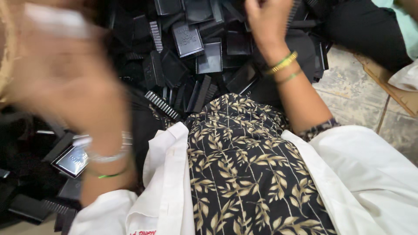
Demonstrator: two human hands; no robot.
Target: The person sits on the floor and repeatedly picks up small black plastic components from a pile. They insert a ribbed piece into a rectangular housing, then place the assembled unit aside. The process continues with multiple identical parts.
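Observation:
My left hand (61, 82) is raised close to the camera and heavily blurred; something pale shows at its top, but what it holds cannot be told. My right hand (266, 21) reaches into a heap of black plastic parts (191, 48) at the top of the view, its fingers curled down among them; whether it grips one is hidden. Green and gold bangles (284, 65) ring my right wrist, silver and green ones (106, 156) my left. The parts are flat rectangular trays and ribbed comb-like pieces.
My lap, in a black leaf-print garment (244, 174) under a white coat (374, 174), fills the lower middle. More black parts (69, 161) lie at the left. A tiled floor (348, 91) and cardboard (400, 91) lie at the right. Another person's dark-clothed leg (365, 26) is top right.

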